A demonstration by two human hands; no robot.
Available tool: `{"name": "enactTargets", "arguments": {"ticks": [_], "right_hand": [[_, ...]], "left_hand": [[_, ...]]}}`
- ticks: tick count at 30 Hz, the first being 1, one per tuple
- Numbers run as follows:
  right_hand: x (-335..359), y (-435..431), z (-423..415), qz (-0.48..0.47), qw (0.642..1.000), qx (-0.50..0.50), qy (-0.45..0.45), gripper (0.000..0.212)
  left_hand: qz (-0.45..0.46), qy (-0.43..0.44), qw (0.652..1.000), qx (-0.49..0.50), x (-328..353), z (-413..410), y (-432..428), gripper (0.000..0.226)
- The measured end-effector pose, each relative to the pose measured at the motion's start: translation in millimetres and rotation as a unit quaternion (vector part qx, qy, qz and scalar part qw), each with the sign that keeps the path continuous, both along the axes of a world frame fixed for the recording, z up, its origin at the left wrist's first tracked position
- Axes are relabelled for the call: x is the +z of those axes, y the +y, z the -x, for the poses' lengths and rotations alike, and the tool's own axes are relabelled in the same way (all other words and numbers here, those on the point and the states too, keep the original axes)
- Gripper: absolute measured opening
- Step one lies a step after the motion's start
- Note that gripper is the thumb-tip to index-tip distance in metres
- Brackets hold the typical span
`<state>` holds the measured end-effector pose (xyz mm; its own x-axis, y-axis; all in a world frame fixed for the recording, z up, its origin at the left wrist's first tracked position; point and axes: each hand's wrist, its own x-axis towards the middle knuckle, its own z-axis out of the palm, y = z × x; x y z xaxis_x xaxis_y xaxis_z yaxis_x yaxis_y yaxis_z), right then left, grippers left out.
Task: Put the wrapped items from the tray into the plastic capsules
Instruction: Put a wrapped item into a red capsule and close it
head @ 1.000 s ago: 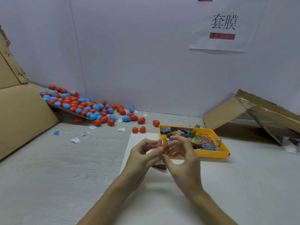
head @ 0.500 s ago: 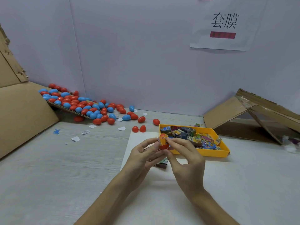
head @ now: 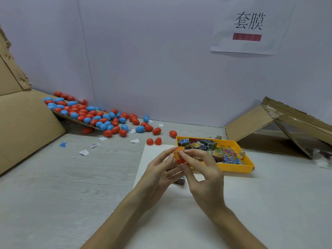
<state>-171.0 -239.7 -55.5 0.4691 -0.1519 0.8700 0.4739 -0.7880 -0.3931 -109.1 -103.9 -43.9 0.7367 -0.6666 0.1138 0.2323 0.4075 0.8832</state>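
Both hands meet over the white sheet in front of the yellow tray. My left hand and my right hand pinch an orange wrapped item sitting in a red capsule half between the fingertips. The tray holds several colourful wrapped items. A dark wrapped piece lies on the sheet under my hands. An open red capsule lies just beyond the sheet.
A heap of red and blue capsules spills off a cardboard flap at the back left. Cardboard panels stand at the left and right. Paper scraps dot the grey table. A paper sign hangs on the wall.
Both hands have shifted slightly up and toward the tray while working the orange item into the red capsule half; more of the item now shows at my fingertips.
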Motion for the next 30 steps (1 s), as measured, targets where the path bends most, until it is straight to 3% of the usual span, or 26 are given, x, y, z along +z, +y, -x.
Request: {"name": "enactTargets", "arguments": {"ticks": [5,14,22,30], "right_hand": [[0.6,1.5,1.0,-0.033,0.999,-0.010,0.033,0.039],[1.3,-1.5,1.3,-0.030,0.999,0.007,0.011,0.041],[-2.7,-6.8,-1.1,-0.027,1.000,0.006,0.007,0.038],[3.3,0.2,1.3,-0.075,0.994,0.044,0.065,0.038]], "left_hand": [[-0.029,-0.014,0.999,0.022,-1.8,-1.5,-0.8,0.041],[-0.083,-0.097,0.988,0.085,-4.1,-1.1,-4.3,0.034],[-0.102,-0.128,0.980,0.111,-4.8,-0.9,-7.3,0.038],[-0.080,-0.130,0.980,0.126,0.0,0.9,-3.7,0.038]]}}
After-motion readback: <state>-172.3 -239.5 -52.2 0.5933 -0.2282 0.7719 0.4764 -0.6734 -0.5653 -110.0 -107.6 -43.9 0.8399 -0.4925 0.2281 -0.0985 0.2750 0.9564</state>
